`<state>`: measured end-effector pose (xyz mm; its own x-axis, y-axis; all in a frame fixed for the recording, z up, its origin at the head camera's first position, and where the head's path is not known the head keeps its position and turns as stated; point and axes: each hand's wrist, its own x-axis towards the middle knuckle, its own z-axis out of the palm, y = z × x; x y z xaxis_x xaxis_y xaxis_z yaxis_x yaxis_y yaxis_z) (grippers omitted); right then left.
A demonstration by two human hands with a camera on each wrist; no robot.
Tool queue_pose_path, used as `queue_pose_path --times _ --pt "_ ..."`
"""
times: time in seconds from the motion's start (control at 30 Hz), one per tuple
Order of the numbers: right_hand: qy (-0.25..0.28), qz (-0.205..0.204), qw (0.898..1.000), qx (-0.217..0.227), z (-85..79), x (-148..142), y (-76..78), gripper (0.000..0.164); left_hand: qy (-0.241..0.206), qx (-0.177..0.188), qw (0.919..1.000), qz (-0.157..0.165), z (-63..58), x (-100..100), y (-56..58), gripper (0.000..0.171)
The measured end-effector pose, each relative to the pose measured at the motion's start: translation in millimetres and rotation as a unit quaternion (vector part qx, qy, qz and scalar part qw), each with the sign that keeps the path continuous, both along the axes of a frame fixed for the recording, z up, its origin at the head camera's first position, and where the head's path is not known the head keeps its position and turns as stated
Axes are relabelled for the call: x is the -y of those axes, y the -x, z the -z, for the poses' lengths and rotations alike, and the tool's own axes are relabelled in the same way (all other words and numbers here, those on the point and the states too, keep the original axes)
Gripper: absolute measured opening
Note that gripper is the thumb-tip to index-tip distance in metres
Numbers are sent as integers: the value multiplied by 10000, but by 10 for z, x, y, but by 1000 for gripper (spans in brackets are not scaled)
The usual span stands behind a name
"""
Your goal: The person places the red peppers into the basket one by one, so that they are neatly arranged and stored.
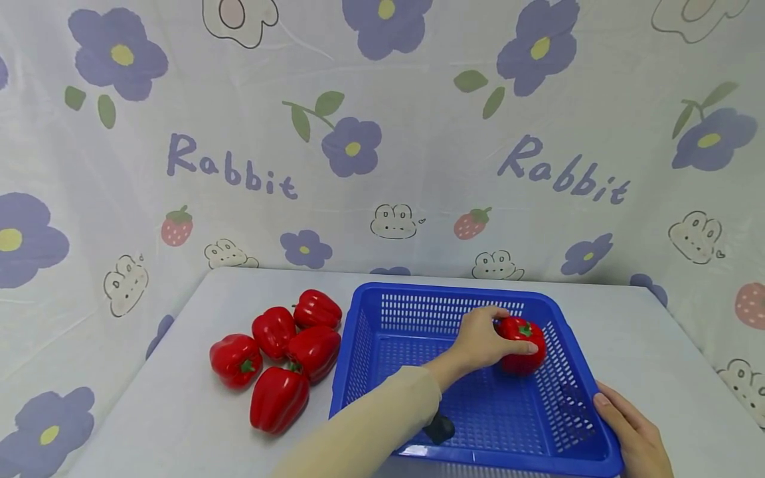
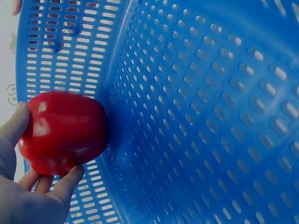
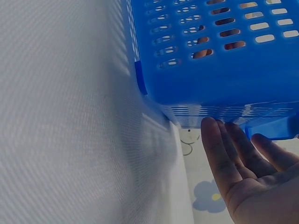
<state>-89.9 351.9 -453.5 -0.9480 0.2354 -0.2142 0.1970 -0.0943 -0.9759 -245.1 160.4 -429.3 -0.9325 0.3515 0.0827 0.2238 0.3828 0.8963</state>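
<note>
My left hand (image 1: pixel 484 338) grips a red bell pepper (image 1: pixel 521 358) with a green stem, thumb on the near side and fingers behind. The pepper is inside a blue plastic basket (image 1: pixel 445 287), by its right wall; in the left wrist view the red bell pepper (image 2: pixel 65 133) shows against the slotted side. My right hand (image 1: pixel 636 431) is at the outside of the basket's right wall near the front corner. In the right wrist view that right hand (image 3: pixel 257 172) has its fingers extended, fingertips right at the slotted wall.
Several more red bell peppers (image 1: pixel 279 400) lie grouped on the white table (image 1: pixel 173 398), left of the basket. A patterned cloth (image 1: pixel 394 179) hangs behind the table. A black piece (image 1: pixel 439 428) shows under my left wrist, over the basket's front part.
</note>
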Motion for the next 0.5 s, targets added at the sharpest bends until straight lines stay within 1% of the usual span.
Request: queue_pose_path --times 0.13,0.27,0.4,0.5 --pt "-20 -39 10000 14 -3 11 24 21 -61 -57 9999 -151 5 15 24 60" --pt "53 -56 9999 125 -7 21 49 17 -60 -28 9995 -300 7 24 41 60" --pt "125 -95 9997 194 -10 14 69 17 -64 8 9993 -361 5 29 34 61" --pt "82 -75 9991 413 -14 -22 55 16 -113 86 9994 -329 9 18 6 61"
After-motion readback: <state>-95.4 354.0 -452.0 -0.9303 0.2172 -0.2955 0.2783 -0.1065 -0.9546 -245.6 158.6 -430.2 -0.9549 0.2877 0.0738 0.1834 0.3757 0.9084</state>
